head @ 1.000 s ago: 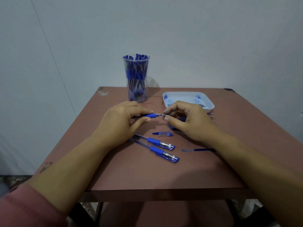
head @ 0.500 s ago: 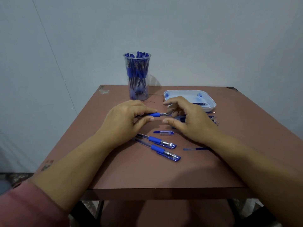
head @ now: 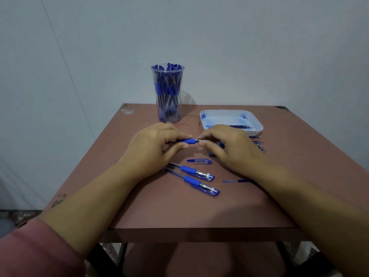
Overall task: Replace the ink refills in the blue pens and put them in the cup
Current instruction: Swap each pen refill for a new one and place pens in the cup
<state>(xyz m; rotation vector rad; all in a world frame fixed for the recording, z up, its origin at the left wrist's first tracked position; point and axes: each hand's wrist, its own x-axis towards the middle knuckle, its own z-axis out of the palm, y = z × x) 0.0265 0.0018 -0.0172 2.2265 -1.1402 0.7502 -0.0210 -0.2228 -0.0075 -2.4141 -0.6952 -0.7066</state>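
Pen (head: 188, 141), loose cap (head: 199, 161) and tray (head: 231, 111) nearby

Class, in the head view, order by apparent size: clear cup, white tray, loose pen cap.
1. clear cup and white tray: about alike, left unranked.
2. loose pen cap: clearly smallest.

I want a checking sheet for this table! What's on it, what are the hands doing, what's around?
Surface: brown table, scuffed far-left corner.
Job's things: clear cup full of blue pens; held pen; two capped pens lying nearby; loose cap; white tray holding refills; more refills beside it; single refill by right wrist.
Clutter: nothing seen.
Grippers: left hand grips the held pen's barrel; right hand pinches its tip.
Cables: nothing seen.
Surroundings: plain wall; pink sleeve.
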